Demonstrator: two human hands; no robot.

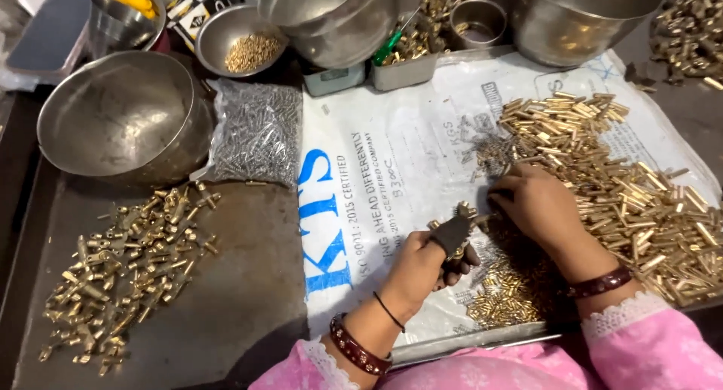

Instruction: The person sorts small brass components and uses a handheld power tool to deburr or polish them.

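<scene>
Gripping small brass fitting [461, 213] w/ dark tool: left hand [422, 266], clenched. Right hand [536, 205] just right of it, fingers curled on brass pile [640, 201], prob. pinching one piece.

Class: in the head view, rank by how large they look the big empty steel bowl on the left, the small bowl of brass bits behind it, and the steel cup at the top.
1. Big empty steel bowl.
2. Small bowl of brass bits.
3. Steel cup.
The last two sit farther from the camera, so their true sizes are less sure.
</scene>
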